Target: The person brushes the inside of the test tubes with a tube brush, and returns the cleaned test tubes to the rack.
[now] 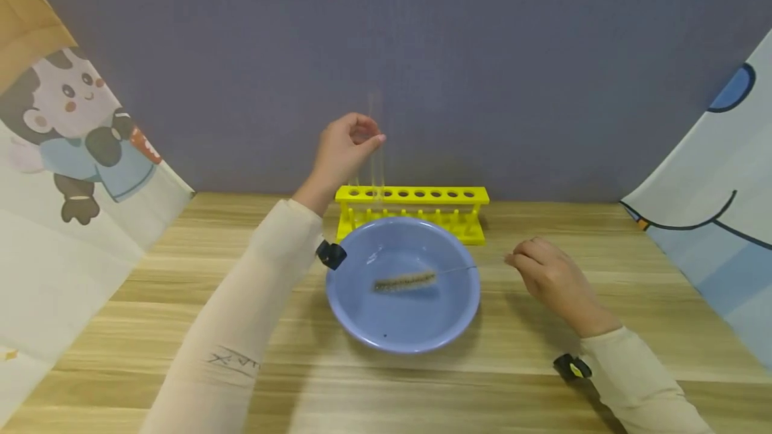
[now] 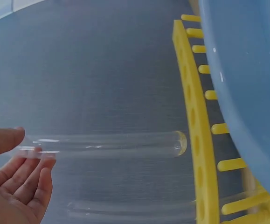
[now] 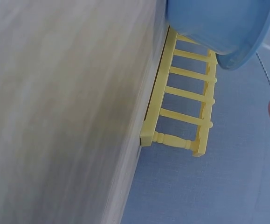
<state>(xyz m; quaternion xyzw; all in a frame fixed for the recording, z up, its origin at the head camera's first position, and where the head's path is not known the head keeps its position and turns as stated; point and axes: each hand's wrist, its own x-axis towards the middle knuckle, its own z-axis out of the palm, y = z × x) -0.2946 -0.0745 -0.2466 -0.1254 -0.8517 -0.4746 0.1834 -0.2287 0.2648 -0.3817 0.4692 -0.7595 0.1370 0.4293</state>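
In the head view my left hand (image 1: 345, 151) pinches a clear test tube (image 1: 378, 178) between thumb and fingers. The tube is upright over the left end of a yellow test tube rack (image 1: 412, 197). Its rounded bottom (image 2: 181, 143) is just short of the rack's top bar in the left wrist view. A second test tube (image 2: 130, 212) stands in the rack's end hole. My right hand (image 1: 553, 278) pinches the wire handle of a test tube brush (image 1: 404, 282), whose bristles hang over the blue basin (image 1: 403, 347).
The basin stands in front of the rack and hides part of its base. Both are on a wood-grain table (image 1: 525, 380). A grey wall (image 1: 482, 72) rises behind, with printed cartoon panels (image 1: 78, 126) at the sides. A small dark speck (image 1: 385, 335) lies in the basin.
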